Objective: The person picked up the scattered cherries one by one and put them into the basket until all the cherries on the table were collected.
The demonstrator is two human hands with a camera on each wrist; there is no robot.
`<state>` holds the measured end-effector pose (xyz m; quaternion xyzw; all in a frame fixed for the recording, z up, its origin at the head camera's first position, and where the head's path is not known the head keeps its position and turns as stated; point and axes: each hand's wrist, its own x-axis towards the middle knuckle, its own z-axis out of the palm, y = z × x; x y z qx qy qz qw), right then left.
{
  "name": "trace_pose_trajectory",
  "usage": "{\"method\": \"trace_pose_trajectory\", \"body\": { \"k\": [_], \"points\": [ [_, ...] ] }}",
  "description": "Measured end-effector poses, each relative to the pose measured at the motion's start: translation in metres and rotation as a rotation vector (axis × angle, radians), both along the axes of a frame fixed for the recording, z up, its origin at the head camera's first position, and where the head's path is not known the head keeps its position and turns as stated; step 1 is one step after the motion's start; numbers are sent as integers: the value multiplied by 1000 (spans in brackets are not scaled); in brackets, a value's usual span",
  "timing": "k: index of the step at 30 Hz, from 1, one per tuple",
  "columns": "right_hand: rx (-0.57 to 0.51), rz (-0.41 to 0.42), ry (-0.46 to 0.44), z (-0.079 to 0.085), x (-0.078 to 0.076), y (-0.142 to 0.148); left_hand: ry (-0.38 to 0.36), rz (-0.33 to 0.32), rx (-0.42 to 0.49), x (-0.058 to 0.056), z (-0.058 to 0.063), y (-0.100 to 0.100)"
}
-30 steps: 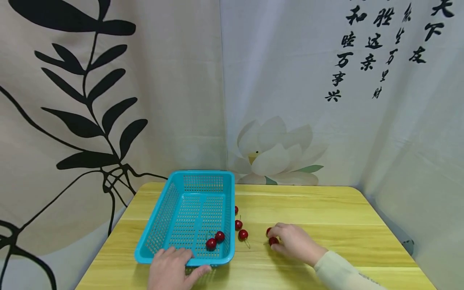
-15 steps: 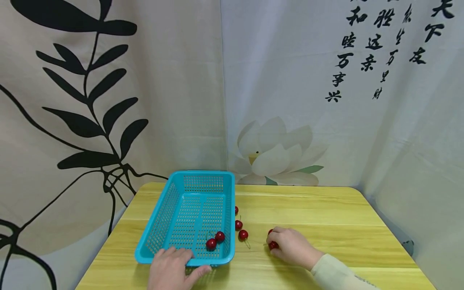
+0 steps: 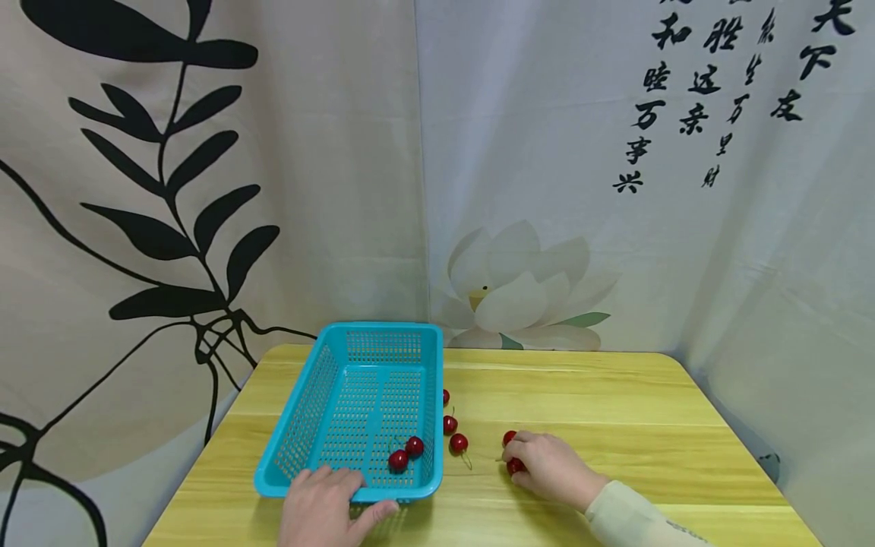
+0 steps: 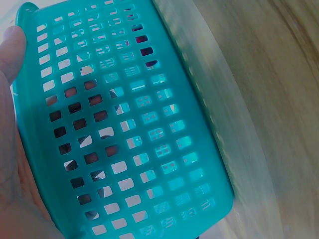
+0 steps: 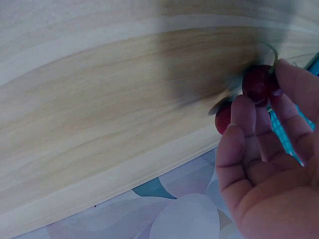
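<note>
My left hand (image 3: 321,505) grips the near rim of a blue plastic basket (image 3: 437,425), fingers over the rim and thumb outside. Two red cherries lie inside it, one cherry (image 3: 398,460) just in front of the other cherry (image 3: 414,446). To the right, my right hand (image 3: 554,467) pinches a dark red cherry (image 5: 258,84) between thumb and fingers, low over the table; its green stem shows in the right wrist view. Another cherry (image 3: 509,437) lies right behind the fingertips. In the left wrist view the perforated basket wall (image 4: 124,149) fills most of the frame.
Several loose cherries, such as a stemmed one (image 3: 459,444), lie along the basket's right side. The wooden table (image 3: 615,395) meets a printed cloth backdrop (image 3: 342,190) with black leaves, a pale lotus and black writing.
My right hand has come slightly towards me, its fingers closing on the nearer cherry, and the cherry behind shows more plainly. My left hand and the basket stay in place.
</note>
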<state>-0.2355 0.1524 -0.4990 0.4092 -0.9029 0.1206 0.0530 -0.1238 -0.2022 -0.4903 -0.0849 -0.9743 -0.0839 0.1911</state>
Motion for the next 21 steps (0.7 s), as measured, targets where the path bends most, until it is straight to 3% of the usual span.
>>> {"method": "trace_pose_trajectory", "body": {
  "k": [21],
  "points": [
    [22, -5, -35, -6, -1, 1, 7, -8, -3, 0, 0, 0]
  ]
}}
